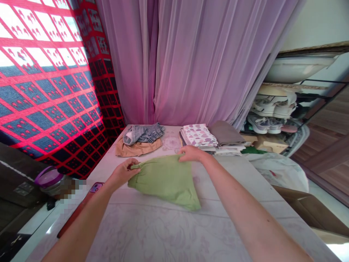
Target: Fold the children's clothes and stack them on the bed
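Green shorts [165, 180] with a gathered elastic waistband lie doubled over on the patterned tabletop [163, 233]. My left hand [127, 171] pinches the waistband at their left end, thumb and fingers closed on the cloth. At the far right corner, my right hand [189, 153] is closed on the edge of the same shorts. Just beyond them sit folded tan shorts [139, 148], with denim shorts [145, 133] on top. To the right of these stands a folded cloth with purple shapes [200, 135] on a stack.
Folded grey-brown fabric [226, 133] tops another stack at the back right. A phone [96, 187] lies by my left forearm. Purple curtains [196, 65] hang behind the table. On the right are a shoe rack with sneakers [263, 124] and a cardboard box [313, 207].
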The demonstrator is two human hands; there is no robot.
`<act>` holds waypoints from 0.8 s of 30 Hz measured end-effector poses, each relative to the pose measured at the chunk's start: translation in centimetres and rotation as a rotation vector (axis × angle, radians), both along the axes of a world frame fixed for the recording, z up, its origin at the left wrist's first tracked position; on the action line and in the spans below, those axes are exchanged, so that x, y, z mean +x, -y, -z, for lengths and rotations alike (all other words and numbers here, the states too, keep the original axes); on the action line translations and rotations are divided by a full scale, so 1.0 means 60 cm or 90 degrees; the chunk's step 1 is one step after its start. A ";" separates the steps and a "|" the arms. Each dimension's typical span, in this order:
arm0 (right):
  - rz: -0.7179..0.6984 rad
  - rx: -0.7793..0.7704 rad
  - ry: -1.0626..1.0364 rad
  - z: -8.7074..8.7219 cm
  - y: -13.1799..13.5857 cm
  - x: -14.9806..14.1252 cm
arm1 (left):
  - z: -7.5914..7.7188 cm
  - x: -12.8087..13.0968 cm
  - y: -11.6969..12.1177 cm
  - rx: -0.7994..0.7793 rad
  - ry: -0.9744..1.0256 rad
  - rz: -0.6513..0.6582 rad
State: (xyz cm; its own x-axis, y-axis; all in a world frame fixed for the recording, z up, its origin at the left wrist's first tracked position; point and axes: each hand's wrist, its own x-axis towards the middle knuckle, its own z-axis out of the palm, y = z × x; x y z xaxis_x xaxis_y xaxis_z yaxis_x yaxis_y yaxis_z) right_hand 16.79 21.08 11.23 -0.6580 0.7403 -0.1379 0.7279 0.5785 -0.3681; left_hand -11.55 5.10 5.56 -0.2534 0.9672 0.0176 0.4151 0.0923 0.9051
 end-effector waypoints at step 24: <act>0.013 0.011 -0.114 0.140 0.278 0.153 | 0.077 0.059 0.123 0.108 -0.392 0.024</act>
